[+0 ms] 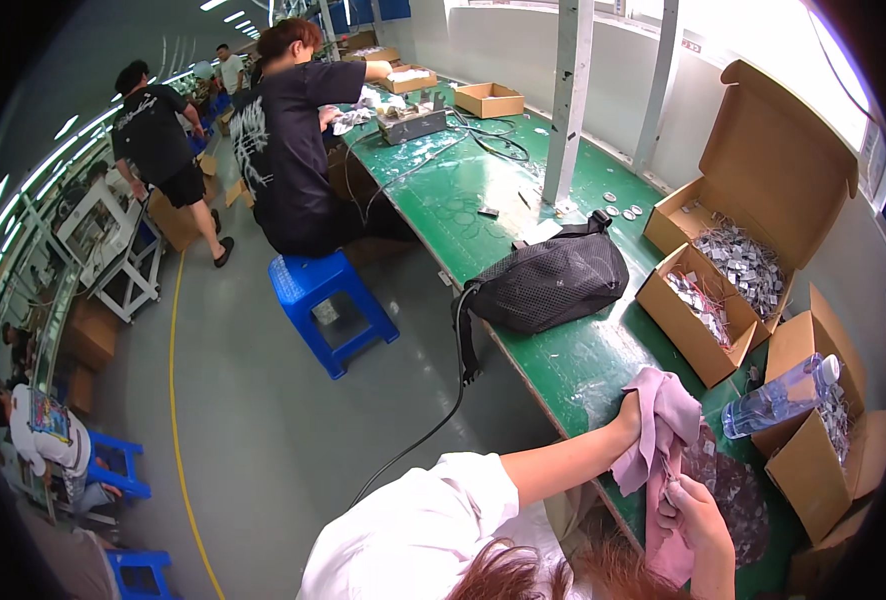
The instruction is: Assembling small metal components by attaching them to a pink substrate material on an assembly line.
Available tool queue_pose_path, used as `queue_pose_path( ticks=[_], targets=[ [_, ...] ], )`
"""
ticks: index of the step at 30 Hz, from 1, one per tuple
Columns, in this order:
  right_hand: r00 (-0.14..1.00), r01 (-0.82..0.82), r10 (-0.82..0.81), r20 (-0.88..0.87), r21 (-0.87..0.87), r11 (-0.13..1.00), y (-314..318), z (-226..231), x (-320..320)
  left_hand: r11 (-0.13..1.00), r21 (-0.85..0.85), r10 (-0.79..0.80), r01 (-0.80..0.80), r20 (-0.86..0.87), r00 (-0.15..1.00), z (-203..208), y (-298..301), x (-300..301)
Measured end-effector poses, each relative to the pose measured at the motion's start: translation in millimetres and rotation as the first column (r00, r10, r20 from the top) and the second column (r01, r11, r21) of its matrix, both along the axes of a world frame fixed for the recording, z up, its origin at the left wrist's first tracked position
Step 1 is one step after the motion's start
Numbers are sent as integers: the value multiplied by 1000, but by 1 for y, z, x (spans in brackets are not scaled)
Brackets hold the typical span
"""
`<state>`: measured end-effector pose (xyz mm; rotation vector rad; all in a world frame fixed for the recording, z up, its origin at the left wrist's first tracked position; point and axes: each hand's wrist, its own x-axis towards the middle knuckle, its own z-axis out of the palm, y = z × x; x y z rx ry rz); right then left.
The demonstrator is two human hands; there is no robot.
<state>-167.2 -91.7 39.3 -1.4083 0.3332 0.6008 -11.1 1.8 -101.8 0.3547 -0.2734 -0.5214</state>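
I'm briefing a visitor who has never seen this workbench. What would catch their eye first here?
Near the lower edge, the person's left hand and right hand grip a crumpled pink cloth at the front edge of the long green workbench. Just beyond lies a black mesh bag, its strap hanging over the edge. To the right stand open cardboard boxes of small metal parts, with a clear plastic water bottle lying against one.
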Motion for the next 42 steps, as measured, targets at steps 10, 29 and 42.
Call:
queue_pose_path(
  ticks=[10, 29, 42],
  targets=[
    [1000, 0, 0, -6, -17, 1000, -3, 7, -4, 993, 115, 63, -39, -206, 976, 35, 2, -12],
    [691, -417, 723, -14, -825, 382, -26, 52, 48, 613, 738, -488, -282, 635, 598, 98, -1, -24],
    [930, -225, 368, 15, -768, 600, -13, 67, 45, 453, 890, -738, -52, 406, 539, 112, 5, -20]
  ],
)
